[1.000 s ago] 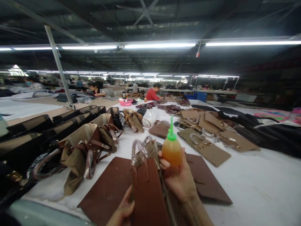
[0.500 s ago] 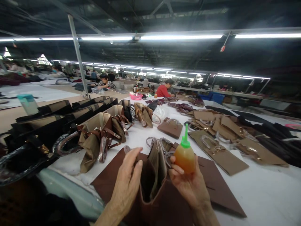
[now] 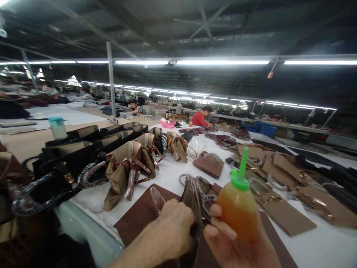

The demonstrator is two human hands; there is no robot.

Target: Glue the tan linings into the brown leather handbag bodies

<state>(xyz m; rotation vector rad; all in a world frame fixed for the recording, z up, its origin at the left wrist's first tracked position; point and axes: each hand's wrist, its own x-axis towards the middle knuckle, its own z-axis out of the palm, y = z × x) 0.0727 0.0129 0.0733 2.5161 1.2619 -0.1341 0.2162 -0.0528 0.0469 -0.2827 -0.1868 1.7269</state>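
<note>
A squeeze bottle [image 3: 238,208] with a green nozzle cap and amber liquid is gripped in my right hand [image 3: 223,238], nozzle pointing up. My left hand [image 3: 174,229] is curled at the mouth of a dark brown handbag [image 3: 192,197]. Its fingertips go out of sight at the bag's opening, so what they hold is hidden. The handbag stands between my hands, its plastic-wrapped handles [image 3: 203,186] behind. Under and around it lie flat brown panels [image 3: 147,201].
Black handbags [image 3: 69,163] stand in rows on the left, beside tan-and-brown bags [image 3: 122,160]. Flat taupe bag pieces [image 3: 284,212] lie at right on the white table [image 3: 173,175]. A lidded cup [image 3: 57,128] stands at far left. Across the table sits a person in red [image 3: 200,118].
My left hand has gone from open fingers beside the bag to curled at its mouth. The bottle in my right hand has come nearer and further right in view. The view has shifted.
</note>
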